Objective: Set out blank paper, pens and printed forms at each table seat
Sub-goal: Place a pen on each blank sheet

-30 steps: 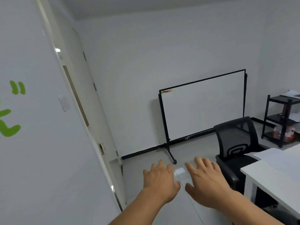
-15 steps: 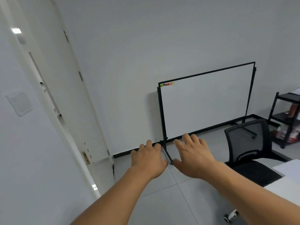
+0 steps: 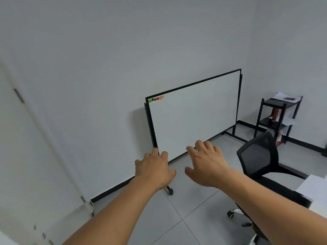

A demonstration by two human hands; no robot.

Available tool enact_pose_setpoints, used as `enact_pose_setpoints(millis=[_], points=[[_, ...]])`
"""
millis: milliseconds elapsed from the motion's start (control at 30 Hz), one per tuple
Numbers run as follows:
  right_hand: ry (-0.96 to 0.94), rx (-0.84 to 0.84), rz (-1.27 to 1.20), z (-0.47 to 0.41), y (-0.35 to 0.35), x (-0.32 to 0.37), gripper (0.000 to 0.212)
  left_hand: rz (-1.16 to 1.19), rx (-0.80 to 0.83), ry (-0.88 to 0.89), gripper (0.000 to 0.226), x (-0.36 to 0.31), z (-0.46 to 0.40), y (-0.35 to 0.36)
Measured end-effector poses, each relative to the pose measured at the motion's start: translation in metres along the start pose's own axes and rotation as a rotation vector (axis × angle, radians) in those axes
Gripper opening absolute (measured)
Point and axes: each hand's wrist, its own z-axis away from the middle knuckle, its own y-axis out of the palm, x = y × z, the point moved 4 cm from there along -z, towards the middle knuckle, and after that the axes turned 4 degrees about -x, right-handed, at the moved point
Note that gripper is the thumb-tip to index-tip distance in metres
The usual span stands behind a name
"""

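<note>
Fingers loosely spread and holding nothing on both left hand (image 3: 153,169) and right hand (image 3: 207,165), held out side by side before the whiteboard (image 3: 194,112), with chair (image 3: 258,156) right of it, paper (image 3: 312,187) on the table (image 3: 318,203) beyond, shelf (image 3: 281,114) behind.

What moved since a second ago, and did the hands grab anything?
The view swung right: the green-marked wall on the left is gone, and the whiteboard and black shelf show more fully. The white table has slid to the right edge. The left hand and right hand stayed stretched forward, open, holding nothing. The black chair stayed by the table.
</note>
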Motion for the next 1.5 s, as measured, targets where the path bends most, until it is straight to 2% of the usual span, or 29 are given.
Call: enact_pose_setpoints(millis=[500, 767, 1133, 1300, 1500], points=[[0.074, 0.007, 0.021, -0.252, 0.055, -0.121, 0.064, -0.045, -0.008, 0.108, 0.070, -0.029, -0.297, 0.011], [0.154, 0.004, 0.059, -0.373, 0.064, -0.207, 0.065, -0.012, -0.002, 0.176, 0.069, -0.068, -0.460, 0.012], [0.423, 0.031, 0.134, -0.547, 0.103, -0.336, 0.070, 0.014, 0.000, 0.454, 0.070, -0.152, -0.717, 0.040], [0.552, 0.013, 0.126, -0.590, 0.098, -0.400, 0.063, 0.013, -0.012, 0.567, 0.067, -0.203, -0.807, 0.031], [0.694, -0.009, 0.119, -0.614, 0.110, -0.499, 0.061, -0.010, -0.014, 0.727, 0.068, -0.303, -0.884, 0.040]])
